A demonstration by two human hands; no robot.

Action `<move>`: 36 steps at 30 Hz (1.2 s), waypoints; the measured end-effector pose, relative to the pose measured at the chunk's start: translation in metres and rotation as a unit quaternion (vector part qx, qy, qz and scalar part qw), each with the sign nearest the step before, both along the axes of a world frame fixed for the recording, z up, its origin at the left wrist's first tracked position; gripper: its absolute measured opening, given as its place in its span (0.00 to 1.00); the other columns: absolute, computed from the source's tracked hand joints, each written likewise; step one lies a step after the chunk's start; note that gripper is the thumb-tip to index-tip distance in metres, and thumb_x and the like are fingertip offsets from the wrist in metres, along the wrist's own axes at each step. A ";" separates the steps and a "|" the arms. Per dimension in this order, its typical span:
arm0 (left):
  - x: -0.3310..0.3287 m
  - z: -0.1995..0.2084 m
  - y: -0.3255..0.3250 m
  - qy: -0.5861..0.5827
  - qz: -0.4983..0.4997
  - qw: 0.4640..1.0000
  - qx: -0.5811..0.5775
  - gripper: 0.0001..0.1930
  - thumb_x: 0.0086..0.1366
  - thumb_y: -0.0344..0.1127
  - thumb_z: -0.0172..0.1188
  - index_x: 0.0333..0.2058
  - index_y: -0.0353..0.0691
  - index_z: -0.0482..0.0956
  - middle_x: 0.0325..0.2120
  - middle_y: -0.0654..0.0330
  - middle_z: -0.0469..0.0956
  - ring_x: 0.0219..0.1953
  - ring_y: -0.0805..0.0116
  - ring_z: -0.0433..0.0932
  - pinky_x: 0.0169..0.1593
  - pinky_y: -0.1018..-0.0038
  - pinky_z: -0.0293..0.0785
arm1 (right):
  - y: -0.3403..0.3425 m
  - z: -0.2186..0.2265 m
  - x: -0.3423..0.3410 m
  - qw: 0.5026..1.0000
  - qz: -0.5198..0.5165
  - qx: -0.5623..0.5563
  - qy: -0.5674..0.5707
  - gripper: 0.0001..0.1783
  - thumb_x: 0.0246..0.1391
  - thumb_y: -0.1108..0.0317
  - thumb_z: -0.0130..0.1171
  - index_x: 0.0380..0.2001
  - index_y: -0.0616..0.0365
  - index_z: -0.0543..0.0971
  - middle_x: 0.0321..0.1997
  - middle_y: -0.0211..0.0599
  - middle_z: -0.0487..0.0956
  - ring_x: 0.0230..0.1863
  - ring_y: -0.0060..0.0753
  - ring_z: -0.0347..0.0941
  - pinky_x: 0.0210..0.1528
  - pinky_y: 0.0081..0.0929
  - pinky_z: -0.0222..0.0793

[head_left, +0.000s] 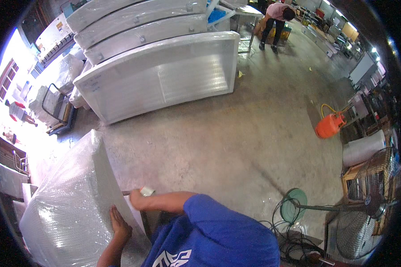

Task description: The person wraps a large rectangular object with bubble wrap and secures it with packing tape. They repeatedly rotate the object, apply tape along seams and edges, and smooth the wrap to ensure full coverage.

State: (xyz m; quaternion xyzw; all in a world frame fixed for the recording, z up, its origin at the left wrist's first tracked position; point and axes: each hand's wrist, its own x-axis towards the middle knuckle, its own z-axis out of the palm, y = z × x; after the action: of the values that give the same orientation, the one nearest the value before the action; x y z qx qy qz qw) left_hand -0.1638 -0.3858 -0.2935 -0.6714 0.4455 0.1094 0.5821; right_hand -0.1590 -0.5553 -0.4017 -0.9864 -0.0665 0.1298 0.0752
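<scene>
A large boxy item in bubble wrap [71,196] stands at the lower left, its plastic shiny and creased. My left hand [119,224] lies against its right side with fingers stretched out, holding nothing. Close to the item's right edge, my right hand [137,200] is closed round what looks like a pale roll of tape [147,191]. Part of the roll is hidden by the fingers. My right forearm crosses in front of me from the right.
Several wrapped panels [165,80] stand and lie stacked ahead. A loaded trolley [60,111] is at the left. On the right are an orange gas cylinder [329,126], a fan [355,231], cables and a bubble wrap roll [364,147]. A person [278,22] bends over farther back.
</scene>
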 end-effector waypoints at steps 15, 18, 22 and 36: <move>0.011 0.023 -0.051 0.405 0.180 0.759 -0.476 0.25 0.71 0.53 0.55 0.51 0.34 0.80 0.51 0.41 0.79 0.57 0.42 0.75 0.67 0.53 0.65 | -0.181 0.104 -0.006 0.853 -0.349 0.352 -0.163 0.31 0.56 0.41 0.67 0.28 0.66 0.83 0.20 0.37 0.79 0.23 0.29 0.76 0.27 0.34 0.71; 0.011 0.086 -0.050 0.232 0.111 0.679 -0.687 0.33 0.68 0.52 0.58 0.62 0.32 0.70 0.63 0.38 0.67 0.67 0.39 0.63 0.70 0.46 0.56 | -0.158 0.205 0.052 0.828 -0.219 0.431 -0.285 0.24 0.57 0.51 0.67 0.36 0.68 0.81 0.24 0.41 0.81 0.27 0.30 0.77 0.32 0.33 0.72; 0.035 0.125 -0.024 -0.016 0.211 0.634 -0.744 0.42 0.66 0.55 0.59 0.68 0.30 0.61 0.71 0.33 0.51 0.74 0.32 0.46 0.74 0.42 0.42 | -0.073 0.307 0.149 0.842 0.039 0.438 -0.313 0.18 0.55 0.61 0.67 0.42 0.65 0.79 0.27 0.46 0.80 0.27 0.32 0.77 0.33 0.33 0.72; 0.057 0.089 -0.018 -0.051 0.321 0.665 -0.673 0.51 0.62 0.70 0.56 0.69 0.30 0.60 0.72 0.32 0.51 0.76 0.38 0.47 0.75 0.41 0.40 | 0.263 0.396 0.350 0.697 0.504 0.280 -0.426 0.30 0.56 0.38 0.64 0.48 0.52 0.82 0.43 0.48 0.83 0.50 0.51 0.80 0.55 0.45 0.75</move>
State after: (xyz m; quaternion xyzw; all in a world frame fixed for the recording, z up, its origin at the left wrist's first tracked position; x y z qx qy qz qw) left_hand -0.1065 -0.4037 -0.2049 -0.9864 0.1243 -0.0747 -0.0772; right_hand 0.1906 -0.2921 -0.0060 -0.6881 -0.6121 -0.3109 0.2348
